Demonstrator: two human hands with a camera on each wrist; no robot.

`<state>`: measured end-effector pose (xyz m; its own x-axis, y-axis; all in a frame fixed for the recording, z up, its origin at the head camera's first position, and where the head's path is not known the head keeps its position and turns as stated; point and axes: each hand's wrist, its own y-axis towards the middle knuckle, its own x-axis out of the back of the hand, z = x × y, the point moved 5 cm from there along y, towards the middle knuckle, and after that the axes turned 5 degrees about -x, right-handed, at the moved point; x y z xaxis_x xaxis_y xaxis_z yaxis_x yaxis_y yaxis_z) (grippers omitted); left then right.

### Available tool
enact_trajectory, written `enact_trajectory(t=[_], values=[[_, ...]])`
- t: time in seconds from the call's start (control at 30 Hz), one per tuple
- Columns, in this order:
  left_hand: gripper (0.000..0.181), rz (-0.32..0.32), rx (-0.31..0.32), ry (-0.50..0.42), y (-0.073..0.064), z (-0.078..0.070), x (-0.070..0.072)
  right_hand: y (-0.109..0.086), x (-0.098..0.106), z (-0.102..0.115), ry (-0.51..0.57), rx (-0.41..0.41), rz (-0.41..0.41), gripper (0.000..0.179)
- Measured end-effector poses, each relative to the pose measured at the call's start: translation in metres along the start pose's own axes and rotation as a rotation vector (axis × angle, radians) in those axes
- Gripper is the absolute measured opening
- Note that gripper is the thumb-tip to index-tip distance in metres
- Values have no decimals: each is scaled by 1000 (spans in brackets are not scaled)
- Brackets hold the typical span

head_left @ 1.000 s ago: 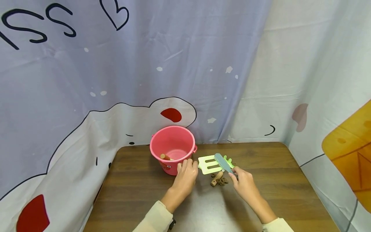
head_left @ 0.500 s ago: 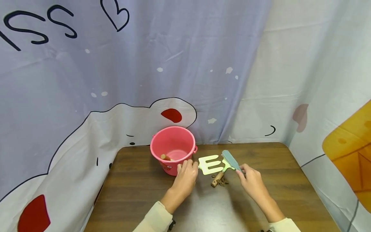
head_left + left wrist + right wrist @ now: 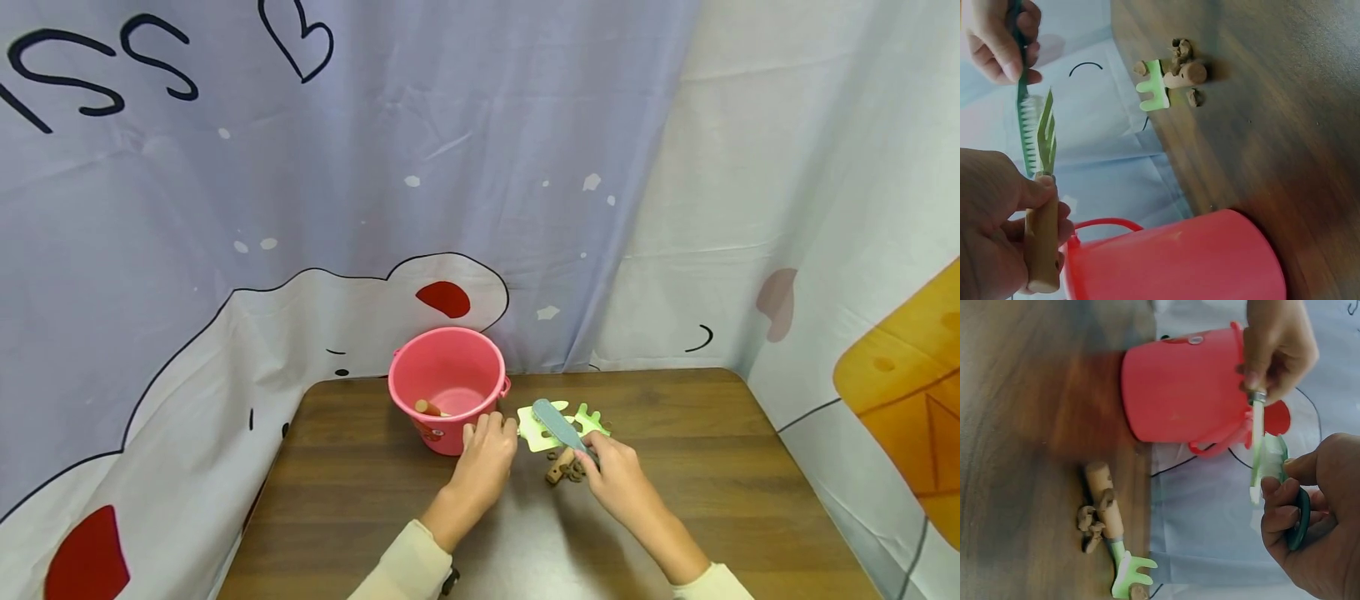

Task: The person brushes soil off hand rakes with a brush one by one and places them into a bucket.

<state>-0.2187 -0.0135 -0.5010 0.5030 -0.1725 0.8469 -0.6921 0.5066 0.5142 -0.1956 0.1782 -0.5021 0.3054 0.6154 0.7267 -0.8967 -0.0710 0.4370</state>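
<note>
My left hand (image 3: 483,462) grips the wooden handle of a small pale-green garden fork (image 3: 1046,140), held above the table beside the bucket. In my right hand (image 3: 618,479) is a brush (image 3: 557,423) with a dark green handle and pale bristles. In the left wrist view the bristles touch or nearly touch the fork's tines. Seen from the head, the brush covers part of the fork. Below them on the table lies a small green hand rake (image 3: 1129,575) with a wooden handle. Several brown clumps (image 3: 1090,530) lie about that handle.
A pink bucket (image 3: 459,432) stands at the back of the table, just beyond my left hand. Inside it shows the end of a wooden handle (image 3: 427,407). The wooden table (image 3: 337,500) ends at a printed curtain (image 3: 525,208) behind.
My right hand first drew the brush to the right, off the fork's tines, then brought it back left over the fork's head. The left hand and fork have barely shifted.
</note>
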Motion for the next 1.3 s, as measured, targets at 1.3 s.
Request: enact_trajectory(t=[1.3], values=[[24, -31, 18, -46, -1, 12, 12, 2, 27, -58, -16, -179, -15, 11]])
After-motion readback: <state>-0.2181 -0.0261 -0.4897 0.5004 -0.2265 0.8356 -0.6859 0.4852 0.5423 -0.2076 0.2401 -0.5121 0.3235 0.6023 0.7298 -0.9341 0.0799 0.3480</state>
